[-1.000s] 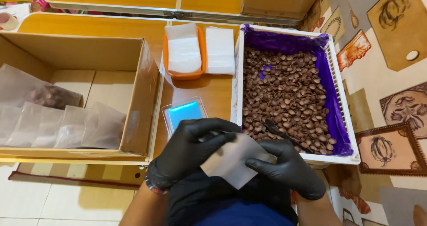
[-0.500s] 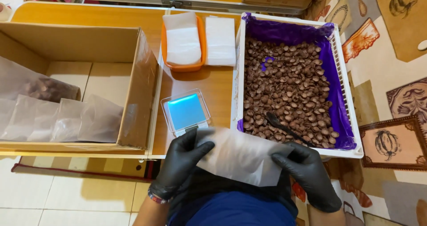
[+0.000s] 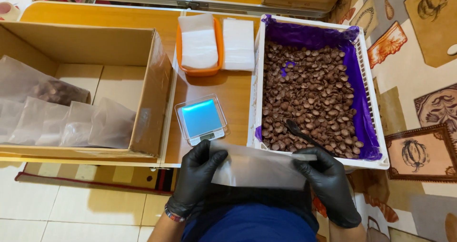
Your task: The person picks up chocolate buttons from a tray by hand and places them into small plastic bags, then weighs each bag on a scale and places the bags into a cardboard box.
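Below the scale (image 3: 202, 118), both hands stretch a translucent bag (image 3: 257, 167)

Both my hands are in black disposable gloves, slightly glossy, creased at the knuckles: left hand (image 3: 197, 177), right hand (image 3: 328, 185). Beaded bracelet (image 3: 173, 217) below the left cuff. Forearms unsleeved. Dark blue garment (image 3: 250, 225) over my lap.

A home packing corner: a wooden table (image 3: 119, 20) over tiled floor (image 3: 71, 213), with a small scale (image 3: 202, 119), a cardboard box (image 3: 152, 94) (filled bags inside) and a patterned mat (image 3: 419, 80).
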